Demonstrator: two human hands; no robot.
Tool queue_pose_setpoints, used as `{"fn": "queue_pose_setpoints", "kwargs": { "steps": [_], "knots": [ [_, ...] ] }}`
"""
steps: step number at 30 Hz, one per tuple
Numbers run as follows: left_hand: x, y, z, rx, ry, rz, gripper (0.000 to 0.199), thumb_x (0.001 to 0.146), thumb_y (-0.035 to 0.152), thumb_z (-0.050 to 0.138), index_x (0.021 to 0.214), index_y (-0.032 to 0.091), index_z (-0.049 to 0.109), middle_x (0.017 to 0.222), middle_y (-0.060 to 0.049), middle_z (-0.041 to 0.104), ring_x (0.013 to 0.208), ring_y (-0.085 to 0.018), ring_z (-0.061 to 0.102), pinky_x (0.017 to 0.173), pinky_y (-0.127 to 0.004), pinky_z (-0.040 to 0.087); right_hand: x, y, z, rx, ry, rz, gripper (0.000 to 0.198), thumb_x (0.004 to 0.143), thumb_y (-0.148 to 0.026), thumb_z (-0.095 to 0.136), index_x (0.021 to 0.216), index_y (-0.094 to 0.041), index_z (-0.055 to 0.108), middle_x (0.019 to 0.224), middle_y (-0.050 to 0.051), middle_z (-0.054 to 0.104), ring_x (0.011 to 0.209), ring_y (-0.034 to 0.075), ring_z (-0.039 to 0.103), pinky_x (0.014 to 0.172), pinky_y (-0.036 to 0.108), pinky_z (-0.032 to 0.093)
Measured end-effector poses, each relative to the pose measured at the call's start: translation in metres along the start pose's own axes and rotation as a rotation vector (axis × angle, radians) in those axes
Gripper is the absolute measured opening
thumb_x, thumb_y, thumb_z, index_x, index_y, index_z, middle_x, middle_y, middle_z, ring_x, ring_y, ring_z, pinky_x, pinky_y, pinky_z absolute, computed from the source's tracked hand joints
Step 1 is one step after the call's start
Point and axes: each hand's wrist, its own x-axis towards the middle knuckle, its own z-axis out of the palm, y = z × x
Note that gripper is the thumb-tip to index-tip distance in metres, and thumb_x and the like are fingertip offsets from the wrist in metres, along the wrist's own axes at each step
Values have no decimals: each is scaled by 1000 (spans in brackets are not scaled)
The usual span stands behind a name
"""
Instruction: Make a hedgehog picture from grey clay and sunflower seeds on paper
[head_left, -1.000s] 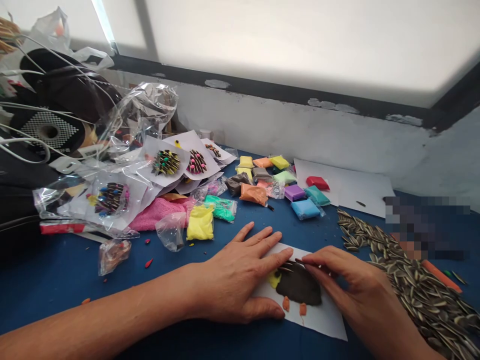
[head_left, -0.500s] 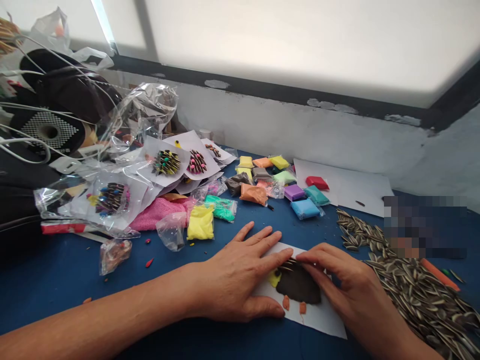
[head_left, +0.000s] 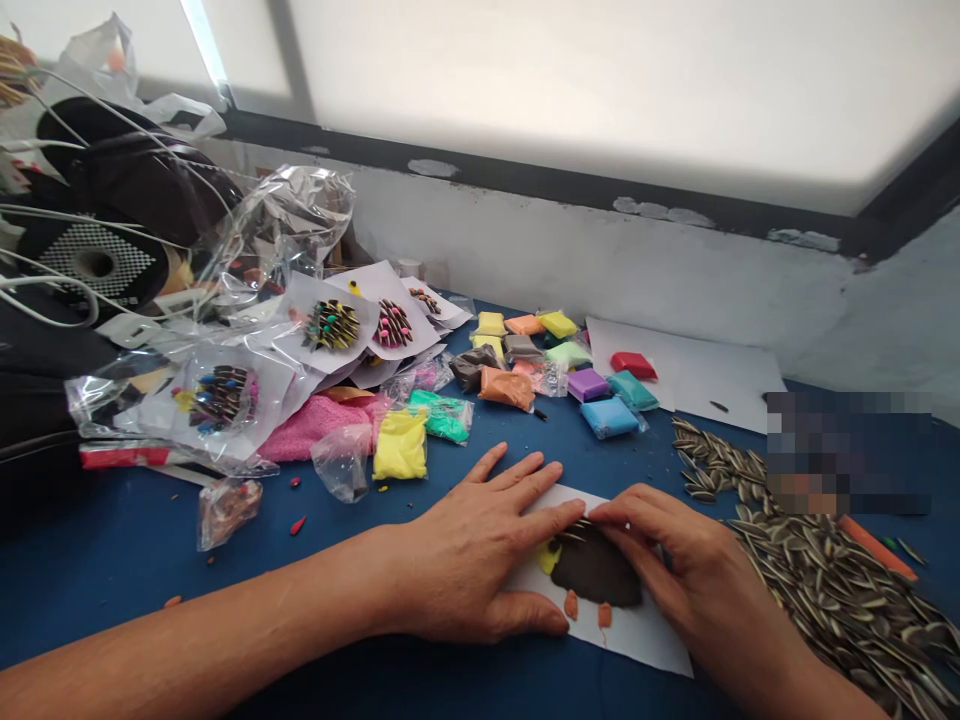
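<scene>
My left hand (head_left: 480,550) lies flat with its fingers spread, pressing the left side of a white paper sheet (head_left: 645,640). On the sheet is a flat, dark modelling-clay shape (head_left: 596,573), with a yellow clay piece (head_left: 549,558) at its left and two small orange clay pieces (head_left: 604,615) below it. Several sunflower seeds (head_left: 576,532) stick in the dark clay's upper edge, beside my left index finger. My right hand (head_left: 682,560) has thumb and fingers pinched together at that upper edge; whatever is between the fingertips is hidden.
A pile of sunflower seeds (head_left: 840,590) spreads on the blue table right of the sheet. Behind are clay packets (head_left: 611,418) in several colours and a white sheet (head_left: 697,375). Finished seed-and-clay pieces on paper (head_left: 334,325), plastic bags and cables crowd the left.
Almost nothing differs. Both hands keep their places on the sheet, and the right fingertips stay pinched at the dark clay's upper edge.
</scene>
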Motion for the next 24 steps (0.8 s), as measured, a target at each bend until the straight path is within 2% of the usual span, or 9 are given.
{"fn": "queue_pose_setpoints", "kwargs": {
  "steps": [8, 16, 24],
  "knots": [
    [0, -1, 2, -31, 25, 11, 85, 86, 56, 68, 155, 22, 30, 160, -18, 24, 149, -37, 18, 119, -60, 7, 2, 1, -1, -45, -8, -39, 23, 96, -21, 48, 89, -26, 69, 77, 0, 67, 67, 12, 66, 59, 21, 54],
    [1, 1, 0, -20, 5, 11, 86, 87, 56, 66, 155, 20, 28, 160, -20, 22, 149, -37, 17, 119, -61, 7, -5, 2, 0, -156, 62, -113, 23, 97, -18, 48, 105, -23, 68, 86, 2, 65, 74, 12, 66, 65, 21, 54],
    [-1, 0, 0, -12, 8, 17, 84, 89, 58, 63, 154, 17, 31, 160, -21, 22, 149, -37, 16, 119, -60, 6, -12, 3, 1, -242, 89, -158, 23, 94, -16, 50, 107, -23, 68, 90, 4, 63, 77, 14, 65, 65, 23, 55]
  ]
}}
